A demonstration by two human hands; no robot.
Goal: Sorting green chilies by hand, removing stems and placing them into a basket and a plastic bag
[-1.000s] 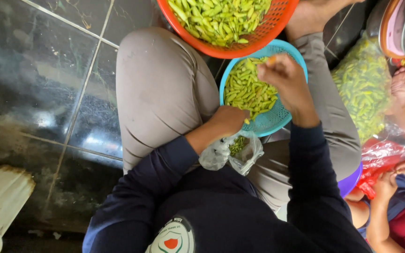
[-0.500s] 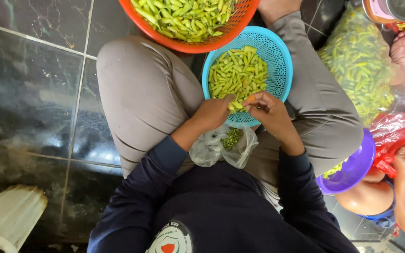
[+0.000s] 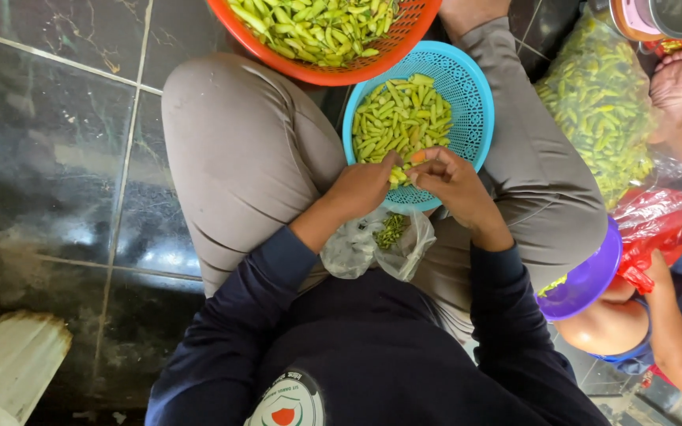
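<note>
As before, both hands (image 3: pixel 412 180) (fingertips together) – over blue basket (image 3: pixel 467 87).

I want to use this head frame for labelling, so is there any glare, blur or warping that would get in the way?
Head view: the dark tiled floor shows pale glare patches; left hand and right hand over the blue basket look reasonably sharp; wide-angle warping bends the edges; the orange basket is cropped.

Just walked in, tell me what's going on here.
A person sits cross-legged on a dark tiled floor. The left hand and right hand meet over a blue basket of small green chillies on the lap, pinching one between them. A clear plastic bag sits below. An orange basket of chillies stands ahead.
</note>
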